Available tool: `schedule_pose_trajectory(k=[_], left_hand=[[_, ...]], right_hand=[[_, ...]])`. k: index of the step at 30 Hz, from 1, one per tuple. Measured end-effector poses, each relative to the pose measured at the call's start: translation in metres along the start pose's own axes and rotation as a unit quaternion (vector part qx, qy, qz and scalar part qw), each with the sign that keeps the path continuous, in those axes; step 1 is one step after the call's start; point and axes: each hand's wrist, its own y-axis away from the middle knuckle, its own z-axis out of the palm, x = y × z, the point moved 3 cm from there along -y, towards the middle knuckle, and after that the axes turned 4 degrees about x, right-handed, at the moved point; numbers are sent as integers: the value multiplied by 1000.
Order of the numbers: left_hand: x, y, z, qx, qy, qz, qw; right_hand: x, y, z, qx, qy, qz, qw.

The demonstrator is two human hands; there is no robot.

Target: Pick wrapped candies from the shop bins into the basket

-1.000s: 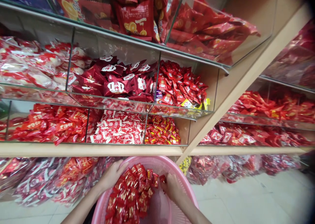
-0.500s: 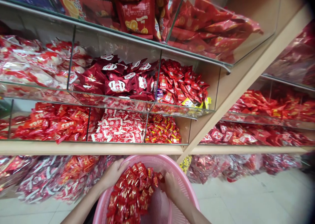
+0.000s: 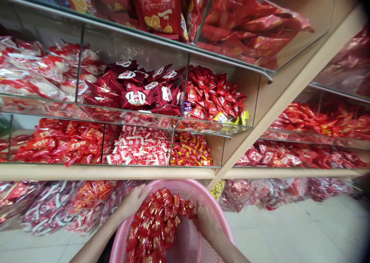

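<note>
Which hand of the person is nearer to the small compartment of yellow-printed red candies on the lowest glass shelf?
Right. The right hand is almost below the compartment of yellow-printed red candies; the left hand grips the round pink plastic basket farther left.

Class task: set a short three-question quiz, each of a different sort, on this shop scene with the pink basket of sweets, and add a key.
1. True or false: the pink basket holds a heap of red-wrapped sweets.
2. Multiple choice: where is the left hand? A) on the wooden shelf edge B) at the basket's far left rim, beside the sweets C) inside a glass bin
3. Fill the gap: the right hand is inside the basket, at the ____ side of the heap.

Key
1. True.
2. B.
3. Right; its fingers touch the sweets, and whether they are closed on any cannot be told.
</note>
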Motion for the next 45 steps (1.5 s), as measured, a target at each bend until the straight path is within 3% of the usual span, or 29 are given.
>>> schedule_pose_trajectory(k=[6, 10, 13, 18, 21, 23, 25, 31, 38, 45], left_hand=[[-5, 0, 3, 1, 1, 0, 1000], [-9, -3, 4, 0, 5, -3, 1000], [-9, -4, 4, -5, 8, -3, 1000], [-4, -2, 1, -2, 8, -13, 1000], [1, -1, 1, -8, 31, -14, 999], [3, 0, 1, -11, 44, -10, 999], [2, 0, 2, -7, 42, -13, 999], [-5, 0, 4, -10, 43, -18, 999], [-4, -1, 4, -6, 14, -20, 1000], [-1, 0, 3, -7, 22, -7, 1000]], right_hand=[[-5, -1, 7, 40, 6, -22, 999], [-13, 0, -10, 23, 35, -3, 999], [-20, -4, -46, 39, 37, -7, 999], [-31, -30, -137, 40, -90, -56, 994], [-29, -57, -184, 102, -200, -116, 968], [-22, -78, -200, 153, -230, -122, 953], [-14, -100, -202, 173, -231, -124, 949], [-6, -139, -172, 117, -192, -90, 970], [-10, -134, -160, 204, -198, -101, 953], [-4, -138, -154, 195, -272, -110, 936]])
